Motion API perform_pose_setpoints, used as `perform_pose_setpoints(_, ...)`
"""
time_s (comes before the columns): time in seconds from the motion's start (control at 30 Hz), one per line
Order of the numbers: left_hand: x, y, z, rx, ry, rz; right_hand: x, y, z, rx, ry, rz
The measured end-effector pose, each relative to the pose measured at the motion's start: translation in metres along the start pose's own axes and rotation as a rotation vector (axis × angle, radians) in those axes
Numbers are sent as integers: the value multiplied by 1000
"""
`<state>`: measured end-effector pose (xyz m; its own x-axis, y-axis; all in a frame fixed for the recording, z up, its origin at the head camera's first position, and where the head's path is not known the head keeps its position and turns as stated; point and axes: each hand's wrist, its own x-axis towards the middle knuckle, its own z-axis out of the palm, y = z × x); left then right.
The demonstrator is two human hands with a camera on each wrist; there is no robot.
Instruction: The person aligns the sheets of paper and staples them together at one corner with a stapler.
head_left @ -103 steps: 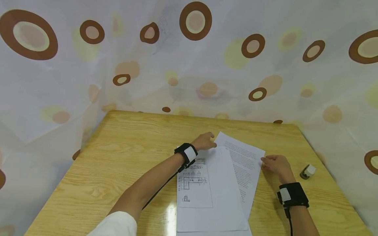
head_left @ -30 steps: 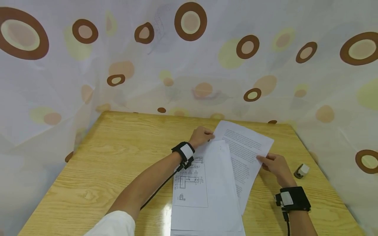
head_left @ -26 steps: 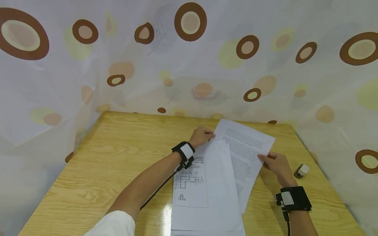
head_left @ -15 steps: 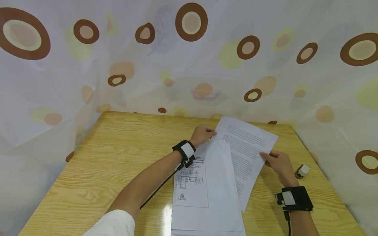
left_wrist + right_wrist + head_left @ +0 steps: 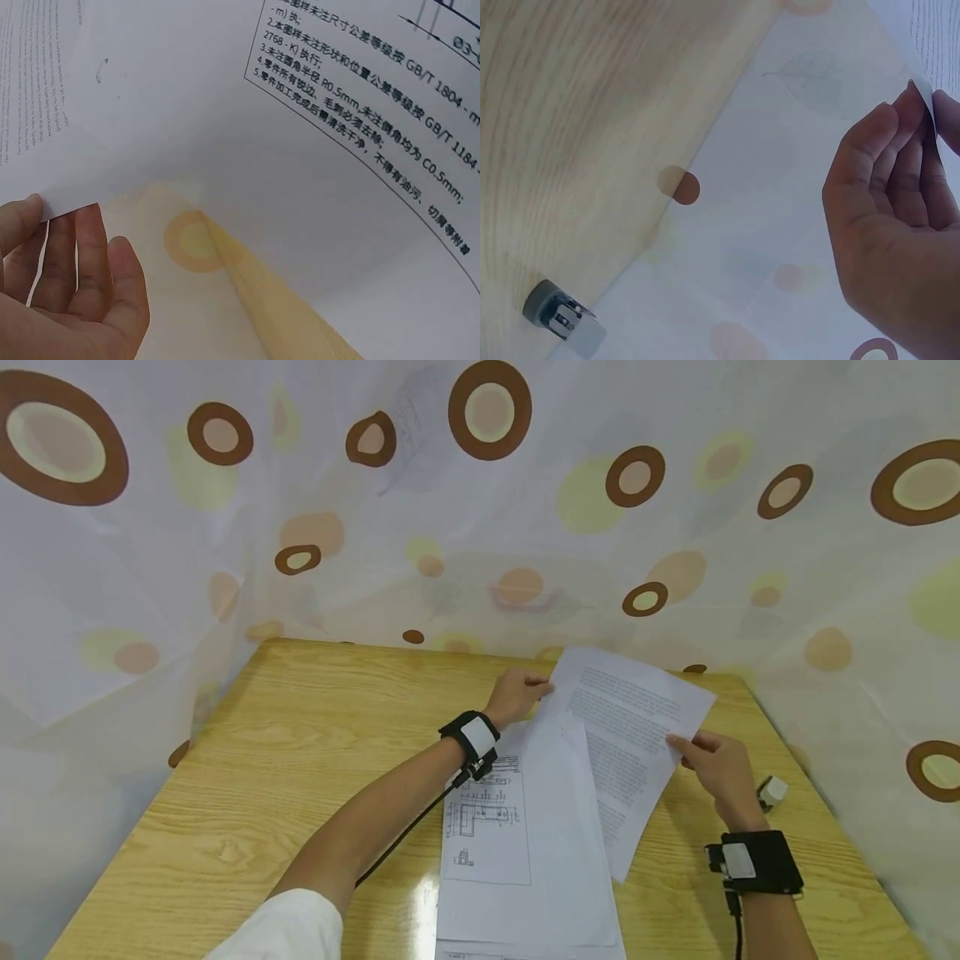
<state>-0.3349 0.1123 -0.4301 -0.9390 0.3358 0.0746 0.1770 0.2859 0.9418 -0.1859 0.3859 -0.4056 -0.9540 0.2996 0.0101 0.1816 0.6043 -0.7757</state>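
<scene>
A sheet of printed text paper (image 5: 630, 727) is raised at its far end, tilted over the table. My left hand (image 5: 513, 696) pinches its upper left edge; in the left wrist view the thumb and fingers of that hand (image 5: 75, 292) grip the paper's edge. On the opposite side, my right hand (image 5: 720, 772) pinches the right edge between thumb and fingers, as the right wrist view also shows. Under my left forearm and beside the text sheet lies a drawing sheet (image 5: 558, 868) with a line-drawn part. It covers the text sheet's lower left, and more paper shows beneath its near edge.
A small dark object with a whitish block and metal part (image 5: 562, 315) stands on the wooden table (image 5: 300, 760), just beyond my right wrist. A patterned sheet (image 5: 450, 527) hangs behind the table. Cables run from both wrist straps.
Both hands have moved farther away and up, drawing the text sheet out from beside the drawing sheet and lifting its far end. The drawing sheet stays nearly in place.
</scene>
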Motion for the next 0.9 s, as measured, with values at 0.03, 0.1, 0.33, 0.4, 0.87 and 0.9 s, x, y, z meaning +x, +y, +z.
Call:
perform_pose_setpoints(0.03,0,1,0,-6,-1,6,0,-1,-1,-4,8,-7)
perform_pose_setpoints(0.1,0,2,0,-9,1,11,-1,-3,-2,-12,20,-16)
perform_pose_setpoints(0.33,-1,6,1,11,18,33,-3,-9,-6,0,45,-5)
perform_pose_setpoints(0.4,-1,9,2,11,22,36,-3,-10,-7,10,51,3)
perform_pose_setpoints(0.87,-4,23,-1,-8,20,132,-7,-21,-13,21,90,23)
perform_pose_setpoints(0.9,-4,23,-1,-7,20,136,-8,-22,-14,11,94,19)
